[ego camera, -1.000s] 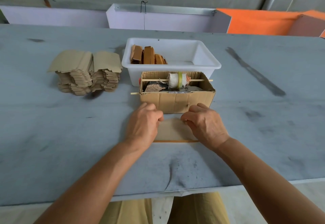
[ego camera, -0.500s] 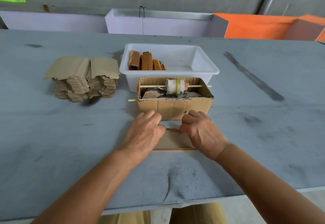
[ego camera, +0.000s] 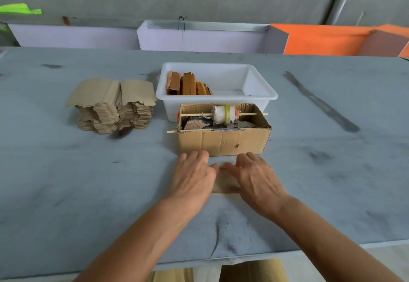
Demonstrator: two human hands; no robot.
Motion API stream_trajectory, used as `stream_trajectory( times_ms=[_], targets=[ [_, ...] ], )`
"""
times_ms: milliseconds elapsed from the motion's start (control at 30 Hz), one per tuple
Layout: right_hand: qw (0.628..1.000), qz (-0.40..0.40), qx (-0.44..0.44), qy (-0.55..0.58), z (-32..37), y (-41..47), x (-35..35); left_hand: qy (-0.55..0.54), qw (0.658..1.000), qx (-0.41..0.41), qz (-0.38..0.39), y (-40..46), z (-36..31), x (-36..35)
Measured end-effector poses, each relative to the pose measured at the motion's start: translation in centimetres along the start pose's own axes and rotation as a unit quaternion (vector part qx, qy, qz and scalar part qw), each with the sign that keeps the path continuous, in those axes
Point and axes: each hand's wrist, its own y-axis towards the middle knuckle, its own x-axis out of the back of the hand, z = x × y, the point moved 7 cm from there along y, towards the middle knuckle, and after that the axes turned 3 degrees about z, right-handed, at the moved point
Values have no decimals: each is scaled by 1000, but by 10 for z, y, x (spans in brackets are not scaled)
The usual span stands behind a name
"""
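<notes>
Left hand: palm down, fingers almost straight and spread, pressing on the left part of the piece; it grips nothing.
Right hand: likewise flat and pressing on the right part, thumb tip almost meeting the left thumb.
Flat tan cardboard piece: lies on the grey table under both palms, only a strip showing between them.
Step in hand: apparently flattening or creasing the piece down.
Open brown corrugated carton: just beyond the fingertips, a white thread spool on a thin wooden stick across its top.
White plastic tub: touching the carton's far side, with folded orange-brown cardboard pieces standing at its left end.
Stack of flat tan cardboard blanks: left of the tub, well apart from the hands.
Next move: probably curl the fingers under an edge, lift the piece and finish its fold.
</notes>
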Motion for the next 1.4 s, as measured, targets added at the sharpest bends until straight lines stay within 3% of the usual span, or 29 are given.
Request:
stream_trajectory(
  times_ms=[400, 700, 867, 967, 1033, 1233, 1400],
  targets=[
    [993, -23, 0, 113, -26, -1, 4, -34, 999, 38, -12, -10, 15, -10],
    [972, -44, -22, 231, -33, -15, 7, -146, 986, 70, -43, -27, 29, -9],
    [983, 13, 8, 181, -31, -32, 5, -159, 986, 39, -33, -33, 27, -15],
    [989, -9, 21, 145, -31, -31, 6, -168, 986, 5, -12, -34, 30, -16],
    [987, -22, 31, 157, -31, -31, 8, -190, 981, -9, -40, -35, 34, -11],
    [940, -44, -36, 337, -44, -34, 6, -325, 938, -4, -120, -34, 40, -1],
    [889, -152, -122, 414, -55, -45, 14, -510, 843, 96, -143, -35, 56, -7]
  ],
)
